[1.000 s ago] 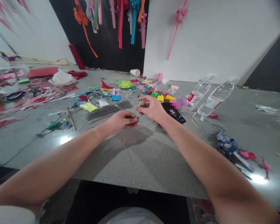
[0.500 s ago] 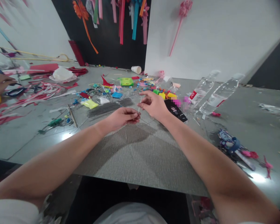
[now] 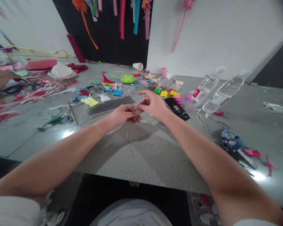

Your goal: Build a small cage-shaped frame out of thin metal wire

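Note:
My left hand [image 3: 124,115] and my right hand [image 3: 151,105] meet above the grey table [image 3: 143,157], fingertips touching. Both pinch a thin metal wire [image 3: 137,109], which is hard to make out between the fingers. Another thin wire [image 3: 127,133] lies on the table just below my left hand. A bundle of grey wires [image 3: 109,106] lies flat just beyond my left hand. A black phone [image 3: 178,110] lies right of my right hand.
Small coloured beads and packets [image 3: 132,84] litter the table beyond my hands. Two clear water bottles [image 3: 214,94] lie at the right. Red and pink paper strips [image 3: 33,91] and another person's hand [image 3: 1,80] are at the far left. A blue-pink craft piece [image 3: 235,146] lies near right.
My right hand has come down and left until its fingertips meet those of my left hand. The view has tilted slightly.

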### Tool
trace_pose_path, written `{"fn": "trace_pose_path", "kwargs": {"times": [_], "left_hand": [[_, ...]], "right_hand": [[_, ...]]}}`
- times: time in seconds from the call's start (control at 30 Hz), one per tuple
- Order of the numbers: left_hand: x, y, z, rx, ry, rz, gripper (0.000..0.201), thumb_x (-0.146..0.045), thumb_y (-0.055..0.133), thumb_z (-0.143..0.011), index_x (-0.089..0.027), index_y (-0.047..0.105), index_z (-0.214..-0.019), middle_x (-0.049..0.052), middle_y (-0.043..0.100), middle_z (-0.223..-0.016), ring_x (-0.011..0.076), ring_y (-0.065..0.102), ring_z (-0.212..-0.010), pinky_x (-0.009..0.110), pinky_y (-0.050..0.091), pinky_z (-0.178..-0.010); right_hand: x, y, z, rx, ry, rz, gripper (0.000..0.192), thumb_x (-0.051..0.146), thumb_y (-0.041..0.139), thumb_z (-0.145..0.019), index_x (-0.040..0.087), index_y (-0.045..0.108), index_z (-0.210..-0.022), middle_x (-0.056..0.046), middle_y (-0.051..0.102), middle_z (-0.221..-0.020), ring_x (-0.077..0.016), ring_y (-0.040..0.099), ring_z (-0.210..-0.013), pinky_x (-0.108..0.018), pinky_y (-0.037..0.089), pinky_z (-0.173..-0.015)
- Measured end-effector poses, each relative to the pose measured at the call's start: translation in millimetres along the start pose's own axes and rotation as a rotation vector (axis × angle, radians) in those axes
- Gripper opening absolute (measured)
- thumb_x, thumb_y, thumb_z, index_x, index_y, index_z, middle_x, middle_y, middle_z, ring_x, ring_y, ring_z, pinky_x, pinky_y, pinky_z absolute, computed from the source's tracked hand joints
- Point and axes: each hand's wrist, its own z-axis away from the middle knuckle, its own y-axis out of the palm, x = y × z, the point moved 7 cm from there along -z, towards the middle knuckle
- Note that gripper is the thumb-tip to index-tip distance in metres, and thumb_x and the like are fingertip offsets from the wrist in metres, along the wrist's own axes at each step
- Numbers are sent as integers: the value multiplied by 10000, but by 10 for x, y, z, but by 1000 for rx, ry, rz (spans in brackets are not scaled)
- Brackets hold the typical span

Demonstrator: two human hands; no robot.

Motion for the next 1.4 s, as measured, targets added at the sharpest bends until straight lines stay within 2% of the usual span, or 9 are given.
{"fn": "trace_pose_path", "kwargs": {"times": [0.1,0.23,0.4,0.57,0.67,0.83,1.03,1.2,1.4], "left_hand": [[-8,9,4,4,-26,-12,248,-375,820,-832,-172,699,-908,59,783,-848,155,748,-732,295,601,-738],[-8,27,23,-9,-96,-64,227,-340,818,-819,-163,677,-841,71,784,-856,165,756,-730,260,573,-661],[-14,53,34,-25,-105,-86,180,-296,800,-808,-154,691,-809,69,773,-899,151,743,-719,256,560,-654],[-2,81,30,-5,-83,-86,205,-331,801,-809,-159,691,-794,63,754,-824,133,697,-722,259,538,-691],[-14,76,27,-9,-44,-95,207,-338,807,-805,-162,698,-799,57,751,-835,117,671,-744,246,513,-715],[1,49,25,-40,-45,-66,177,-303,804,-799,-182,701,-876,40,751,-821,123,674,-743,257,493,-721],[-21,70,25,-32,-37,-87,164,-312,777,-836,-178,691,-876,45,752,-828,115,675,-733,248,496,-719],[-4,62,18,-25,-51,-41,186,-254,775,-825,-198,664,-963,34,750,-803,127,698,-737,245,512,-707],[33,28,-4,-27,-36,-51,202,-289,804,-802,-199,680,-934,57,760,-833,152,716,-765,258,525,-709]], "right_hand": [[1,-11,5,9,22,10,459,184,773,-813,201,577,-1228,34,694,-749,-139,646,-615,-310,542,-657],[-42,-4,-2,9,64,45,288,204,763,-841,196,594,-1074,30,681,-700,-133,625,-571,-309,526,-631],[-113,-47,-21,-38,127,85,101,273,655,-938,200,618,-998,-26,720,-795,-159,676,-662,-325,547,-681],[71,-126,-30,-56,-109,475,48,219,676,-903,191,704,-930,-54,743,-874,-195,678,-813,-337,510,-792],[92,-105,-29,-13,-161,568,83,187,643,-917,186,725,-908,-65,745,-910,-201,673,-847,-329,495,-804],[57,-62,-21,9,-91,490,138,147,635,-902,164,747,-983,-92,777,-974,-216,705,-902,-337,522,-835],[53,-51,-11,20,-2,388,149,174,647,-896,178,752,-1001,-82,797,-1006,-220,729,-930,-362,555,-870],[32,-60,-12,-14,-2,352,146,182,667,-881,174,735,-1010,-79,796,-998,-211,734,-912,-358,570,-867],[48,-38,2,-7,3,328,81,168,680,-875,180,712,-949,-74,787,-962,-206,728,-885,-360,567,-847]]}}
